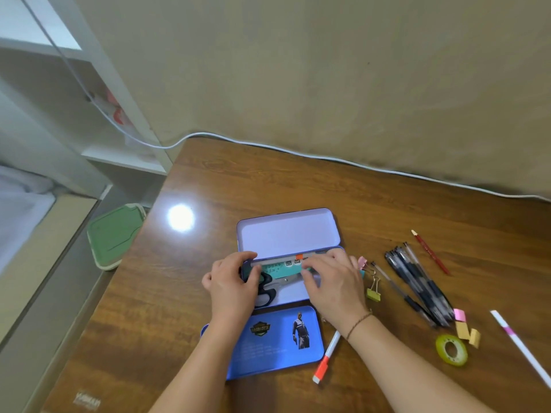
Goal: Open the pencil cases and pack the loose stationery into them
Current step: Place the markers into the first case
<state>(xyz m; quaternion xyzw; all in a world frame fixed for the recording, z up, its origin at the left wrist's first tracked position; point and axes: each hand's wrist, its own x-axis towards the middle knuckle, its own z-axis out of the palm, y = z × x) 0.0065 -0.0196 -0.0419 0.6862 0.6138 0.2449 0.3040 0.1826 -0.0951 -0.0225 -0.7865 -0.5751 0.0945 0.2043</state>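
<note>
1. Wood-grain brown table [238, 180] fills the lower part of the view, seen from above, with a white cable [298, 152] running along its far edge against a beige wall.
2. An open lilac pencil case [286, 234] lies near the centre, its lid tilted back and bare inside.
3. Inside its tray lie black-handled scissors [266, 289], a teal ruler [278, 271] and a white marker with an orange band [298, 258]; both hands cover parts of all three.
4. The left hand [232, 286] rests over the tray's left end, fingers curled at the rim and the scissor handles. Whether it grips anything cannot be told.
5. The right hand [334, 286] lies over the tray's right end, fingertips pressing down on the ruler and marker. A thin bracelet circles that wrist.
6. A closed blue pencil case [277, 341] with a printed figure sits just nearer the viewer, its left end hidden by the left forearm.
7. Loose on the table to the right: a white and orange marker [326, 357], a yellow binder clip [374, 290], a bundle of black pens [417, 281], a red pencil [430, 251], pink and yellow erasers [465, 326], a roll of yellow-green tape [451, 350], and a white stick [521, 344] cut off by the right edge.
8. A small pink item [362, 261] peeks from behind the right hand, too hidden to identify.
</note>
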